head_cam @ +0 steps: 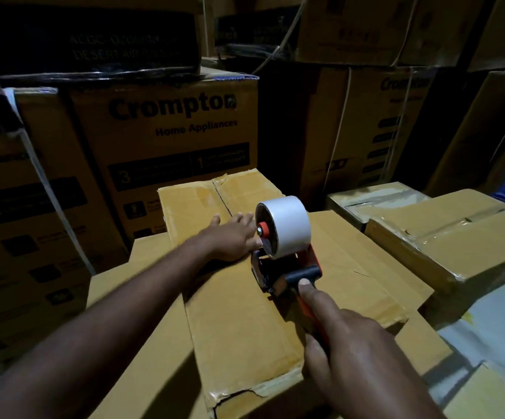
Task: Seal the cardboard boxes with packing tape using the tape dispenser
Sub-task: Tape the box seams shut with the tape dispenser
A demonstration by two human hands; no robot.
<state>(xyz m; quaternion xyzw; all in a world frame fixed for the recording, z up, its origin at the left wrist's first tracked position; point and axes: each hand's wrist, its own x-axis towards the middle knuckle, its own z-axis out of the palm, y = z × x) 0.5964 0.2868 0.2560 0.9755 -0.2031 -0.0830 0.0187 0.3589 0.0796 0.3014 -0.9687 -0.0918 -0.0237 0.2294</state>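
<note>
Tape run in progress: right hand [351, 343] clenches the tape dispenser [284, 252] by its handle, midway along the cardboard box [239, 328] top. Beside it the left hand [233, 234] lies flat, steadying. Next likely needs a straight, firm pull along the seam [221, 195].

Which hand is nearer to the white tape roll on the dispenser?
Left. The left hand lies flat on the cardboard box right beside the tape roll; the right hand grips the handle of the tape dispenser, further back toward the person.
</note>
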